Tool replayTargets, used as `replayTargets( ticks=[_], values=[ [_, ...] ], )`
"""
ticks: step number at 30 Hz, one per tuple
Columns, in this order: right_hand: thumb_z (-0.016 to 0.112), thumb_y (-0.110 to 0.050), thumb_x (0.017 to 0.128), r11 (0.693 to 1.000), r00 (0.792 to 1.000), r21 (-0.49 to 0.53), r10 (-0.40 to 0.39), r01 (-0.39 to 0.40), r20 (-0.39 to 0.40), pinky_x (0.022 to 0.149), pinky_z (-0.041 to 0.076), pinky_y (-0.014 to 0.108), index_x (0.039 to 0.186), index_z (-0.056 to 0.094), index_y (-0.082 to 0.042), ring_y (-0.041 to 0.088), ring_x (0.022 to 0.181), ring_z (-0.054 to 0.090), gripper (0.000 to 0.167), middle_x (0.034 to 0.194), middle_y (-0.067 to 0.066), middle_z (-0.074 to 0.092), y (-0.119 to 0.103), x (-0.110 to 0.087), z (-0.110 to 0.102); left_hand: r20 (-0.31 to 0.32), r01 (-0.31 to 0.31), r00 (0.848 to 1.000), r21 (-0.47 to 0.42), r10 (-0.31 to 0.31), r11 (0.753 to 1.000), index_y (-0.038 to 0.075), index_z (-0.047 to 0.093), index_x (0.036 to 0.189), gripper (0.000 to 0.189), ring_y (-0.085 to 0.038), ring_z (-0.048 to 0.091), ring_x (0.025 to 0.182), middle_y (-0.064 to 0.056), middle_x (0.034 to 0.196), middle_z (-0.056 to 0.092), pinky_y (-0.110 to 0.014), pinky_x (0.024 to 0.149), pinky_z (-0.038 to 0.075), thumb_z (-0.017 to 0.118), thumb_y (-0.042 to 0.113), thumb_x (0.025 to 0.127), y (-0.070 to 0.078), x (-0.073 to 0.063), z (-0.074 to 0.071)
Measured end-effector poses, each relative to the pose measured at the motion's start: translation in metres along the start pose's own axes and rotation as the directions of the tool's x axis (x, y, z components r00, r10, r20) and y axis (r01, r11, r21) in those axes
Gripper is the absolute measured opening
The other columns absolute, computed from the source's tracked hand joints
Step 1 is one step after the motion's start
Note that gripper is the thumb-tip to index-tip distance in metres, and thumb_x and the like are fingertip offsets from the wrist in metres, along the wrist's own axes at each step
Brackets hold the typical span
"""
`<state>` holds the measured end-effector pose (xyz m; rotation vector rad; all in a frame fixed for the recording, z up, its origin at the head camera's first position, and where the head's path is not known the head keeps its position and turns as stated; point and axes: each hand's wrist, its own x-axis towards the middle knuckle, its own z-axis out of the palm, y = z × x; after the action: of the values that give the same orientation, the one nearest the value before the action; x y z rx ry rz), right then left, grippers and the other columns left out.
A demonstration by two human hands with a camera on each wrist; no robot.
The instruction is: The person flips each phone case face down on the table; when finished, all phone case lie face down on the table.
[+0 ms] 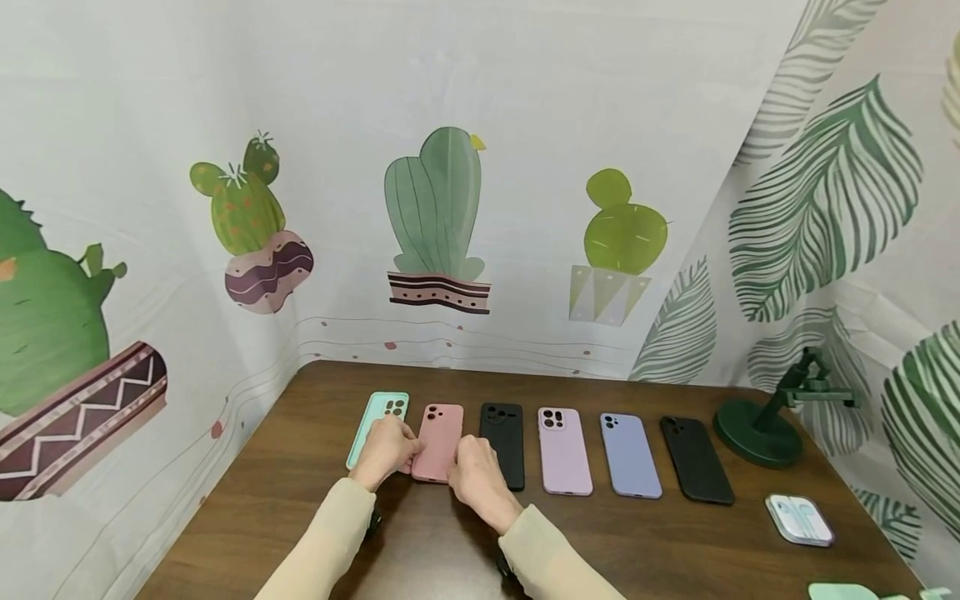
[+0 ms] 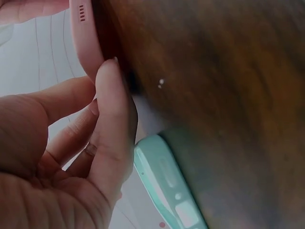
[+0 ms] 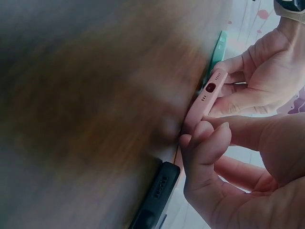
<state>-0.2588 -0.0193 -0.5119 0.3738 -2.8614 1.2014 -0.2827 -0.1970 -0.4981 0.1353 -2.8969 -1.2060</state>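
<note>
Both hands hold a pink phone case point(image 1: 438, 442), second from the left in a row of phone cases, camera cutouts at its far end. My left hand point(image 1: 387, 451) pinches its near left corner between thumb and index finger point(image 2: 112, 95). At the near right corner, my right hand point(image 1: 478, 476) grips it with thumb and curled fingers. In the right wrist view the pink case's bottom edge point(image 3: 206, 101) shows a port opening and small holes. A mint phone case point(image 1: 361, 442) lies left of it, partly behind the left hand. Right of it lies a black phone case point(image 1: 504, 442), close to the right hand.
Further right lie a pale pink case point(image 1: 566, 458), a lavender case point(image 1: 632, 458) and another black case point(image 1: 697, 462). A green stand point(image 1: 761, 437) is at the back right, with boxed white earphones point(image 1: 799, 519) nearer. A mint object point(image 1: 840, 592) shows at the front right. Printed fabric hangs behind the table point(image 1: 247, 517).
</note>
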Motion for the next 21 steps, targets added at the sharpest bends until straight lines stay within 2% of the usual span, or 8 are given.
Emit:
replayTargets(
  ticks=[2, 4, 9, 13, 18, 19, 21],
  values=[
    [0.067, 0.008, 0.087, 1.000, 1.000, -0.009, -0.008, 0.007, -0.006, 0.048, 0.039, 0.030, 0.061, 0.060, -0.010, 0.016, 0.057, 0.044, 0.033, 0.062, 0.000, 0.052, 0.000, 0.000, 0.000, -0.007, -0.008, 1.000, 0.009, 0.009, 1.000, 0.002, 0.080, 0.072, 0.022, -0.011, 0.070, 0.048, -0.005, 0.060, 0.073, -0.027, 0.049, 0.060, 0.081, 0.007, 0.094, -0.004, 0.004, 0.002],
    [0.068, 0.006, 0.087, 1.000, 1.000, -0.030, -0.003, 0.003, -0.003, 0.047, 0.039, 0.029, 0.059, 0.059, -0.012, 0.014, 0.055, 0.044, 0.035, 0.060, -0.002, 0.052, 0.008, 0.006, 0.008, -0.005, -0.028, 1.000, 0.024, 0.028, 0.999, 0.005, 0.080, 0.070, 0.023, -0.010, 0.069, 0.046, -0.003, 0.058, 0.072, -0.027, 0.048, 0.060, 0.082, 0.009, 0.093, -0.017, 0.015, 0.008],
    [0.071, -0.001, 0.087, 0.995, 1.000, -0.100, 0.005, -0.005, 0.000, 0.046, 0.041, 0.027, 0.055, 0.058, -0.019, 0.010, 0.054, 0.045, 0.039, 0.058, -0.008, 0.053, 0.040, 0.027, 0.037, 0.014, -0.040, 0.999, 0.082, 0.039, 0.996, 0.010, 0.080, 0.068, 0.026, -0.010, 0.069, 0.046, -0.001, 0.060, 0.072, -0.025, 0.047, 0.058, 0.082, 0.014, 0.093, -0.036, 0.033, 0.017],
    [0.072, -0.001, 0.086, 0.995, 1.000, -0.099, -0.003, 0.002, -0.007, 0.046, 0.042, 0.027, 0.055, 0.059, -0.019, 0.010, 0.055, 0.046, 0.038, 0.058, -0.007, 0.055, 0.039, 0.027, 0.036, 0.013, -0.018, 1.000, 0.117, 0.017, 0.993, 0.015, 0.078, 0.063, 0.029, -0.009, 0.068, 0.045, 0.003, 0.055, 0.070, -0.024, 0.048, 0.056, 0.085, 0.018, 0.091, -0.039, 0.035, 0.019],
    [0.070, 0.001, 0.086, 0.997, 1.000, -0.075, -0.010, 0.009, -0.012, 0.046, 0.040, 0.027, 0.054, 0.057, -0.018, 0.011, 0.054, 0.044, 0.039, 0.058, -0.006, 0.053, 0.031, 0.021, 0.028, -0.003, -0.043, 0.999, 0.132, 0.044, 0.990, 0.017, 0.075, 0.058, 0.033, -0.008, 0.065, 0.041, 0.005, 0.048, 0.066, -0.024, 0.047, 0.053, 0.085, 0.016, 0.089, -0.042, 0.037, 0.022],
    [0.071, 0.002, 0.085, 0.998, 1.000, -0.055, -0.013, 0.012, -0.015, 0.045, 0.039, 0.028, 0.054, 0.056, -0.017, 0.011, 0.054, 0.044, 0.039, 0.057, -0.006, 0.052, 0.026, 0.017, 0.023, -0.009, -0.054, 0.998, 0.133, 0.056, 0.990, 0.017, 0.074, 0.057, 0.034, -0.007, 0.064, 0.040, 0.005, 0.047, 0.065, -0.024, 0.046, 0.052, 0.084, 0.016, 0.089, -0.041, 0.035, 0.021],
    [0.073, 0.000, 0.085, 0.999, 1.000, -0.048, -0.012, 0.012, -0.017, 0.045, 0.037, 0.029, 0.054, 0.054, -0.016, 0.012, 0.054, 0.043, 0.040, 0.056, -0.006, 0.049, 0.016, 0.010, 0.012, -0.031, -0.058, 0.998, 0.140, 0.063, 0.988, 0.016, 0.072, 0.055, 0.037, -0.008, 0.062, 0.040, 0.005, 0.045, 0.063, -0.025, 0.044, 0.048, 0.085, 0.019, 0.089, -0.029, 0.026, 0.016]
  ],
)
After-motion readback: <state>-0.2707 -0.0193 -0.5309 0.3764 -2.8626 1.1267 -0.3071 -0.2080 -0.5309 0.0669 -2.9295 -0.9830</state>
